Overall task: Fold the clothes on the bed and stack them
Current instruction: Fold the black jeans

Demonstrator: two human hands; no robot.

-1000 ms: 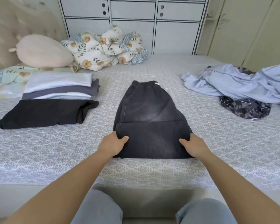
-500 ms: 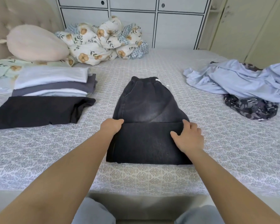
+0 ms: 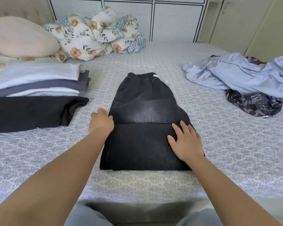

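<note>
Black jeans lie in the middle of the bed, waistband away from me, with the leg part folded up over the near half. My right hand rests flat on the right side of that folded layer, fingers spread. At the jeans' left edge, by the fold line, my left hand holds the cloth with its thumb on top and its fingers tucked out of sight. A stack of folded clothes sits at the left, with a folded black garment in front of it.
An unfolded light blue shirt lies at the right over a dark patterned garment. A pink pillow and a bunched floral quilt sit at the head of the bed. White cabinets stand behind.
Both hands have moved from the near corners of the jeans up to the fold line. My right hand has opened flat on the folded layer. The view has moved closer.
</note>
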